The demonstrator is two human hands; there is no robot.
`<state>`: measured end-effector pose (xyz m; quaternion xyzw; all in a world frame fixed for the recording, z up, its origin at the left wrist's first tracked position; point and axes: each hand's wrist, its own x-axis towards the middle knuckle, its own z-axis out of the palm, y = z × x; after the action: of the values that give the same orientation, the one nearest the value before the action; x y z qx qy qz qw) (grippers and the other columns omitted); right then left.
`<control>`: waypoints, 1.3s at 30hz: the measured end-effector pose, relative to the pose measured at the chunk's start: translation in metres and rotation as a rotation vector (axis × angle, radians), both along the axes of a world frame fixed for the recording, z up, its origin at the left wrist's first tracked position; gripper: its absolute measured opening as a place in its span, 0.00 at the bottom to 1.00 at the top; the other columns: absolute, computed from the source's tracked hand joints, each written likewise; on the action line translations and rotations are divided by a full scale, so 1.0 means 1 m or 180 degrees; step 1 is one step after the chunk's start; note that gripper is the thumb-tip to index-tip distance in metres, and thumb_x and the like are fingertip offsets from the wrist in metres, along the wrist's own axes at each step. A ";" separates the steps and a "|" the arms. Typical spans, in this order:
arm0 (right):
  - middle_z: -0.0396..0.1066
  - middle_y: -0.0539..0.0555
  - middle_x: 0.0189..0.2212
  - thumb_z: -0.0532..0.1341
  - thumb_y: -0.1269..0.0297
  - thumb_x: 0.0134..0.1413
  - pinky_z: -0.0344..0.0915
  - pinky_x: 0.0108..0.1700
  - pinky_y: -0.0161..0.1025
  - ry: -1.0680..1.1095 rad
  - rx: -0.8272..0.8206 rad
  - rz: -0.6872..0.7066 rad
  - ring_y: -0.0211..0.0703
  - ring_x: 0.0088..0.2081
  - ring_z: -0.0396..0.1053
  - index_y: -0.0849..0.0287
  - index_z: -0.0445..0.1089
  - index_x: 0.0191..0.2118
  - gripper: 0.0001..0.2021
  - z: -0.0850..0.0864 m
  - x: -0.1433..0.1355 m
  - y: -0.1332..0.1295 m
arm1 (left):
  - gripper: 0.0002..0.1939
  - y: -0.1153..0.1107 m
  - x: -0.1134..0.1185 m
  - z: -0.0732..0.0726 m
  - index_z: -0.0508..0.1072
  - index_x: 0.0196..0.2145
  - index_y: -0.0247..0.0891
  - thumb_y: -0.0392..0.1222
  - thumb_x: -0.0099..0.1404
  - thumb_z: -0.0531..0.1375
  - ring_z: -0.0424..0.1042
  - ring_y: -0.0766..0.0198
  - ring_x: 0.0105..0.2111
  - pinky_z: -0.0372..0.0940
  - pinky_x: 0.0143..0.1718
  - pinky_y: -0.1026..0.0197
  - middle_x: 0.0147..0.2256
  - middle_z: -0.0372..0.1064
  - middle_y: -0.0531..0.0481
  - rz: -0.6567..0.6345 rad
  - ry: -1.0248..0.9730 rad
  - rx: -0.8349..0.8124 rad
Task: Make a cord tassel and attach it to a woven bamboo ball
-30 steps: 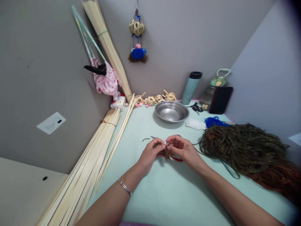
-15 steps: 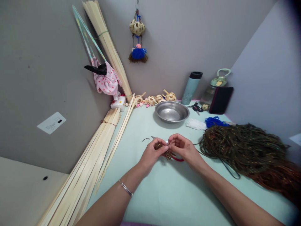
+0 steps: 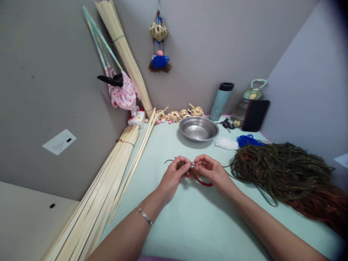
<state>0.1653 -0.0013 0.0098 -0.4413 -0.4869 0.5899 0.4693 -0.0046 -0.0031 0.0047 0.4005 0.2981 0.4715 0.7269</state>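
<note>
My left hand (image 3: 176, 174) is closed around a small bundle of brown cord (image 3: 193, 174), whose ends fan out below the fingertips. Close beside it, my right hand (image 3: 210, 170) has its thumb and fingertips pinched at the bundle's edge, on what looks like a strand of the cord; the fingers partly hide it. Under the hands, the red handle of scissors (image 3: 204, 183) shows on the pale green tabletop (image 3: 174, 224). A short dark piece of cord (image 3: 168, 161) lies left of the hands.
Beyond the hands sits a metal bowl (image 3: 199, 129). A large heap of dark cord (image 3: 282, 172) lies right, near white yarn (image 3: 226, 143) and blue yarn (image 3: 249, 140). Wooden strips (image 3: 108, 181) run along the left. A tumbler (image 3: 221, 102) and phone (image 3: 256, 116) stand behind.
My left hand has shifted slightly left and turned with the bundle. The scissors' pointed tip is now mostly hidden behind it. My right hand is nearly where it was.
</note>
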 end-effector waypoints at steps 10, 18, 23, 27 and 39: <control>0.73 0.52 0.31 0.68 0.58 0.51 0.65 0.37 0.40 0.0108 -0.0212 0.0243 0.41 0.31 0.70 0.58 0.71 0.38 0.11 0.005 0.001 -0.003 | 0.12 -0.002 0.000 0.006 0.69 0.34 0.38 0.47 0.62 0.66 0.66 0.71 0.29 0.65 0.39 0.63 0.41 0.69 0.51 -0.0195 0.0012 0.0068; 0.69 0.50 0.29 0.62 0.47 0.59 0.63 0.38 0.38 -0.0320 0.0042 0.0105 0.41 0.32 0.67 0.56 0.70 0.35 0.16 0.006 0.002 -0.002 | 0.12 0.002 0.000 -0.003 0.70 0.34 0.38 0.47 0.61 0.66 0.65 0.71 0.28 0.63 0.35 0.65 0.30 0.64 0.55 0.0066 0.0109 -0.0015; 0.65 0.48 0.23 0.64 0.47 0.57 0.57 0.31 0.37 -0.0714 0.0251 0.0319 0.38 0.26 0.60 0.58 0.70 0.28 0.18 0.015 -0.002 -0.007 | 0.11 0.002 0.001 -0.008 0.71 0.34 0.36 0.45 0.61 0.66 0.66 0.70 0.28 0.63 0.35 0.65 0.30 0.67 0.54 0.0006 0.0413 0.0165; 0.64 0.47 0.23 0.62 0.48 0.59 0.58 0.33 0.37 -0.0808 0.0326 0.0175 0.39 0.27 0.62 0.57 0.66 0.28 0.18 0.011 0.001 -0.006 | 0.11 0.001 0.002 -0.008 0.71 0.36 0.36 0.45 0.62 0.66 0.67 0.69 0.29 0.64 0.36 0.64 0.32 0.69 0.53 -0.0059 0.0457 0.0163; 0.58 0.45 0.19 0.58 0.42 0.59 0.51 0.25 0.36 -0.1127 0.0354 0.0391 0.36 0.22 0.55 0.56 0.60 0.23 0.24 0.010 0.000 -0.005 | 0.14 0.001 0.004 -0.007 0.72 0.34 0.36 0.50 0.61 0.65 0.67 0.66 0.28 0.64 0.35 0.61 0.29 0.69 0.51 -0.0007 0.0700 0.0241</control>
<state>0.1652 -0.0059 0.0202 -0.4810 -0.6197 0.5028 0.3631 -0.0005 -0.0023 -0.0018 0.4773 0.3576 0.4348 0.6747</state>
